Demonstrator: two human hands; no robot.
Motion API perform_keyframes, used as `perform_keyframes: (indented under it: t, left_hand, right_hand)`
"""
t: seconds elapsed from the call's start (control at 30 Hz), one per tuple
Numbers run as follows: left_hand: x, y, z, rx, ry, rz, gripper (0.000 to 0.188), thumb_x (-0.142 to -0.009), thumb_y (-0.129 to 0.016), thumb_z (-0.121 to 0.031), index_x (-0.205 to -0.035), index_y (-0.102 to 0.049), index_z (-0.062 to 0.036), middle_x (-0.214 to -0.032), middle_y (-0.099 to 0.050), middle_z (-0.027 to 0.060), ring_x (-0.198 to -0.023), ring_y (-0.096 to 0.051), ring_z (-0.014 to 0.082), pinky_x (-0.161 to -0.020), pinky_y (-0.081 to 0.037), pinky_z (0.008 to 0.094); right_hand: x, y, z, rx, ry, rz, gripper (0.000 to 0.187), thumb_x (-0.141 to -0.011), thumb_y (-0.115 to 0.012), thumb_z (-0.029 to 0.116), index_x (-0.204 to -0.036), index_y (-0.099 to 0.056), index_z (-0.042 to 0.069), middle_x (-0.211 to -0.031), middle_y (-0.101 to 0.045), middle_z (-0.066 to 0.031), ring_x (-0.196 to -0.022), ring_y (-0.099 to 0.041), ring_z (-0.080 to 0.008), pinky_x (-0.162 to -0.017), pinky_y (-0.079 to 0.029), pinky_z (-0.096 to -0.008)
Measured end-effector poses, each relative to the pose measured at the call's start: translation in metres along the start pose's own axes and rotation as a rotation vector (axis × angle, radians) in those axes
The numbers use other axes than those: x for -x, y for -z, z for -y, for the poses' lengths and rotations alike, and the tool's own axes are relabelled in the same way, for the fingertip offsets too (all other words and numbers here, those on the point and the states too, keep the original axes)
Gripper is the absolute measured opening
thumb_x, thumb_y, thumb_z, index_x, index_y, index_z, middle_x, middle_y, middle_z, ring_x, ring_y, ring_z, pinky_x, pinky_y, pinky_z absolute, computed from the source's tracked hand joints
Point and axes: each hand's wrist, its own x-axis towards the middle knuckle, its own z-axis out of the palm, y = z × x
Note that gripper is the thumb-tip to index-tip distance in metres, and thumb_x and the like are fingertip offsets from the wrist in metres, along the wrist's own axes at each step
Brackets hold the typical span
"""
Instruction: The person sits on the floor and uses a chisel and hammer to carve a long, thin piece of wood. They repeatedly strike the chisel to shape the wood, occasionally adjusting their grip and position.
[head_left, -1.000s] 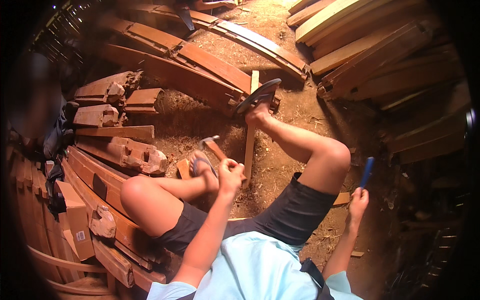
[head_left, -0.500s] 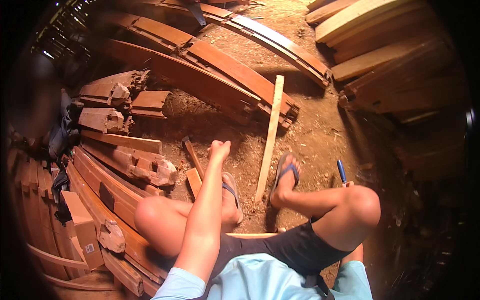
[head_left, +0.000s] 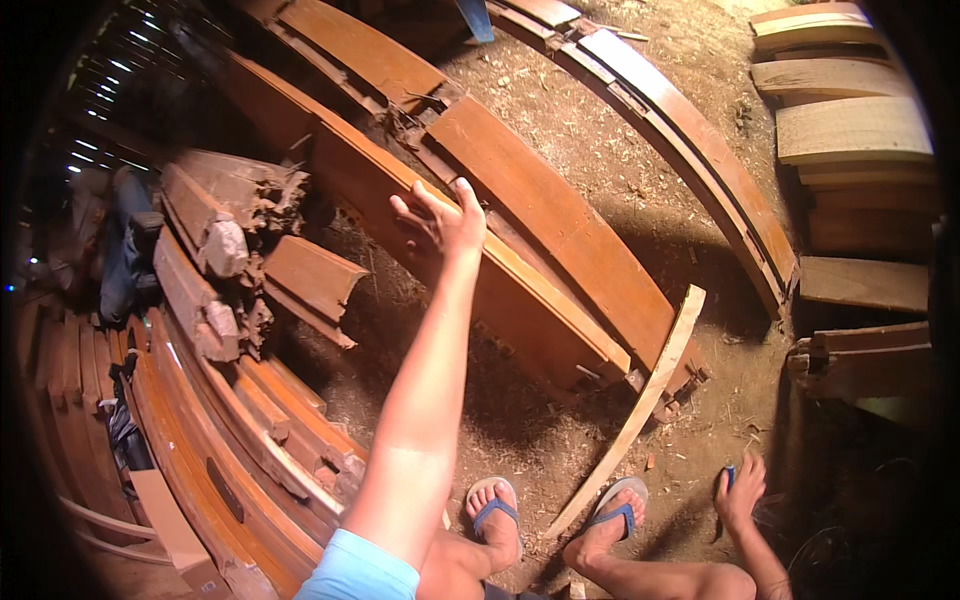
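Note:
My left hand [head_left: 445, 222] is stretched forward with its fingers spread and nothing in it. It hangs over the near edge of a long reddish-brown wooden beam [head_left: 400, 240]; I cannot tell whether it touches the wood. A broad brown plank [head_left: 560, 210] lies just beyond. Low on the right, my right hand [head_left: 742, 490] is closed around a blue-handled tool [head_left: 730, 474]. Only a bit of the blue handle shows, and its working end is hidden. Between the beam's end and my sandalled feet, a narrow pale wood strip [head_left: 640, 410] leans on the beam's end.
Notched old timbers [head_left: 205, 250] are piled at the left, with long curved boards [head_left: 210, 440] and a cardboard box [head_left: 165, 510] nearer me. Pale planks [head_left: 850, 130] are stacked at the far right. Another long beam [head_left: 680, 130] lies farther back on the shaving-strewn dirt floor [head_left: 690, 70].
My left hand has moved forward over the beam and gone from a fist to spread fingers. My right hand with the blue-handled tool has come forward into sight beside my knee. The view has shifted.

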Motion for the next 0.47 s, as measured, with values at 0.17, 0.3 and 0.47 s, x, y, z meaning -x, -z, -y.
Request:
perform_keyframes:
  t: [0.17,0.3,0.47]
  left_hand:
    - [-0.01,-0.002,0.006,-0.005,-0.088,-0.068,0.068,-0.088,-0.054,-0.05,-0.143,-0.033,-0.0171,-0.154,-0.015,0.0209,-0.138,-0.026,0.0407,-0.108,-0.022,0.059]
    - [-0.012,-0.011,-0.002,0.005,-0.141,-0.125,0.062,-0.084,-0.057,-0.037,-0.14,-0.04,-0.0159,-0.15,-0.025,0.022,-0.138,-0.026,0.0416,-0.112,-0.019,0.0554]
    - [-0.022,-0.015,0.014,0.088,-0.172,-0.152,0.058,-0.08,-0.056,-0.028,-0.135,-0.046,-0.0151,-0.149,-0.028,0.022,-0.137,-0.027,0.0411,-0.112,-0.018,0.0563]
  right_hand:
    - [-0.247,0.104,0.142,-0.536,0.457,-0.163,0.02,-0.079,-0.057,-0.006,-0.098,-0.056,0.001,-0.095,-0.057,-0.0175,-0.093,-0.057,-0.0368,-0.081,-0.046,-0.0385]
    - [-0.38,0.13,0.297,-0.953,0.368,0.012,0.014,-0.092,-0.056,0.011,-0.101,-0.06,0.0,-0.088,-0.065,-0.0124,-0.084,-0.064,-0.0181,-0.075,-0.049,-0.0298]
    - [-0.464,0.129,0.484,-1.178,0.383,0.356,0.031,-0.091,-0.056,0.025,-0.109,-0.064,0.001,-0.099,-0.068,-0.0135,-0.091,-0.065,-0.0214,-0.082,-0.05,-0.0343]
